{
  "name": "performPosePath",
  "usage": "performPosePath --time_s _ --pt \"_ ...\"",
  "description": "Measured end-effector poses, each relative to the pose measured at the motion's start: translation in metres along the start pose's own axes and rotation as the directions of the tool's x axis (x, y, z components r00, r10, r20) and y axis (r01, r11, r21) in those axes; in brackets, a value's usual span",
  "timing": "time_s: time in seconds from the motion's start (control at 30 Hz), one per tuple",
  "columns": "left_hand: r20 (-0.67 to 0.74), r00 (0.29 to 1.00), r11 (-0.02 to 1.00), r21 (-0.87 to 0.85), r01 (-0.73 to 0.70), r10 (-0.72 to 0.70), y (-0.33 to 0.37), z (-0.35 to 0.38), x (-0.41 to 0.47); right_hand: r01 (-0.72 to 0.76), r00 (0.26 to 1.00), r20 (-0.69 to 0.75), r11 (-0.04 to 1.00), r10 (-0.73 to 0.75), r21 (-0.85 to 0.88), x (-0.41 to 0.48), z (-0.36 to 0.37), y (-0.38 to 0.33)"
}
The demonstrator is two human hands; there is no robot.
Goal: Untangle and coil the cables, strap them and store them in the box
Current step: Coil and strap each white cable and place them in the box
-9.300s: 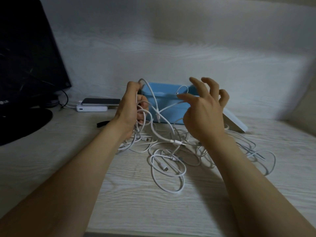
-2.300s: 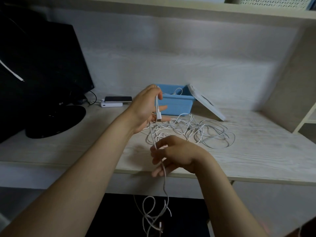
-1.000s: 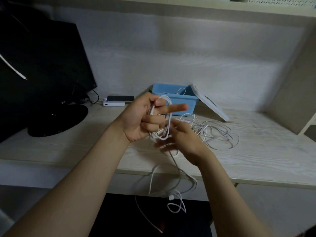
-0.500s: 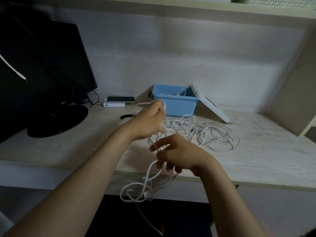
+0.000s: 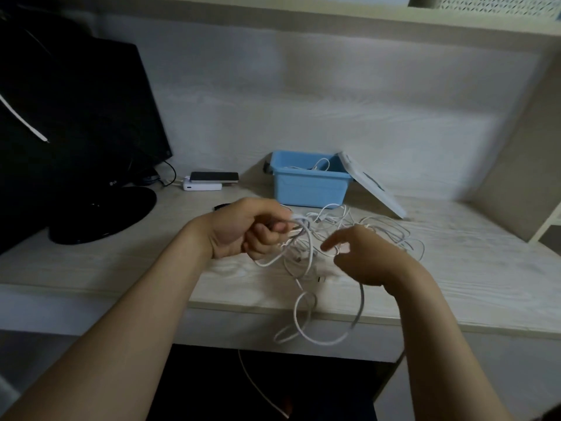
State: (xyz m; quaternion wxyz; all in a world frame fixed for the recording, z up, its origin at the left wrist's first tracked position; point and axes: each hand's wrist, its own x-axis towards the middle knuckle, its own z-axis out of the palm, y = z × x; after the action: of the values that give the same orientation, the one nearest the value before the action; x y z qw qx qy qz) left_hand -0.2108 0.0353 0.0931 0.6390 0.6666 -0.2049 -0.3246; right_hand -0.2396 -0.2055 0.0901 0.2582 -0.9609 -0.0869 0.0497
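**One cable on the spool hand, box open and waiting**

The left hand (image 5: 252, 233) is closed round a few white turns of the cable (image 5: 360, 302), fist on its side. It serves as the spool, so the loops made so far cannot spring apart. The right hand (image 5: 364, 258) sits just beside it, index finger stretched toward the loops and the other fingers curled under. The cable comes out from beneath that palm and droops in a slack loop over the counter (image 5: 121, 268) edge, below both hands. Whether those fingers actually pinch it is hidden. The free length probably hangs there so that it feeds without snagging.

The remaining tangle (image 5: 391, 235) lies on the counter just beyond the right hand. I cannot tell whether the held cable is fully clear of it. Beyond the left hand stands the blue box (image 5: 306, 192), open, with a cable already inside. Its lid (image 5: 373, 183) leans against the side nearer the right hand, so finished coils can drop straight in. This coil is not yet strapped.
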Motion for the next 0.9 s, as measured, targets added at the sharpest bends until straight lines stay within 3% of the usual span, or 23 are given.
performPosePath --time_s 0.1,0.17,0.2,0.23,0.3,0.37,0.43,0.53,0.63,0.73,0.83,0.9 --pt "0.087 0.994 0.990 -0.132 -0.049 0.061 0.007 0.000 -0.005 -0.088 0.985 0.118 0.950 0.128 -0.301 -0.008 0.001 -0.004" --pt "0.021 0.998 0.992 -0.105 -0.064 0.067 0.010 0.004 -0.004 -0.132 0.985 0.035 0.872 0.168 -0.471 -0.013 0.003 -0.015" --pt "-0.043 0.996 0.995 -0.061 -0.078 0.075 0.011 0.006 -0.002 -0.124 0.992 -0.048 0.871 0.115 -0.476 -0.013 0.004 -0.021" --pt "-0.111 0.990 0.996 -0.012 -0.090 0.089 0.011 0.008 0.000 -0.091 0.987 -0.159 0.911 0.029 -0.403 -0.013 0.004 -0.027" --pt "-0.238 0.964 0.992 0.071 -0.108 0.122 0.012 0.013 0.003 0.108 0.916 -0.386 0.994 -0.114 -0.037 -0.012 0.004 -0.036" --pt "-0.330 0.933 0.986 0.124 -0.112 0.147 0.012 0.019 0.004 0.305 0.888 -0.438 0.893 -0.141 0.330 -0.010 0.005 -0.045" --pt "-0.367 0.917 0.987 0.100 -0.124 0.152 0.014 0.021 0.004 0.349 0.897 -0.399 0.857 -0.189 0.378 -0.007 0.011 -0.049" --pt "-0.213 0.968 0.963 -0.203 -0.178 0.134 0.017 0.019 0.000 0.417 0.841 -0.476 0.869 -0.258 0.266 0.006 0.027 -0.047" --pt "0.010 0.977 0.843 -0.509 -0.177 0.211 0.017 0.013 -0.007 0.491 0.853 -0.470 0.655 -0.227 0.574 0.010 0.034 -0.044" --pt "0.185 0.924 0.712 -0.692 -0.119 0.335 0.015 0.012 -0.010 0.457 0.889 -0.400 0.417 -0.222 0.785 0.006 0.035 -0.042" --pt "0.107 0.909 0.627 -0.756 -0.188 0.403 0.017 0.024 -0.007 0.348 0.924 -0.282 0.266 -0.256 0.899 0.006 0.044 -0.040" --pt "-0.013 0.899 0.593 -0.748 -0.299 0.437 0.019 0.029 -0.004 0.247 0.947 -0.175 0.265 -0.267 0.932 0.007 0.052 -0.038"
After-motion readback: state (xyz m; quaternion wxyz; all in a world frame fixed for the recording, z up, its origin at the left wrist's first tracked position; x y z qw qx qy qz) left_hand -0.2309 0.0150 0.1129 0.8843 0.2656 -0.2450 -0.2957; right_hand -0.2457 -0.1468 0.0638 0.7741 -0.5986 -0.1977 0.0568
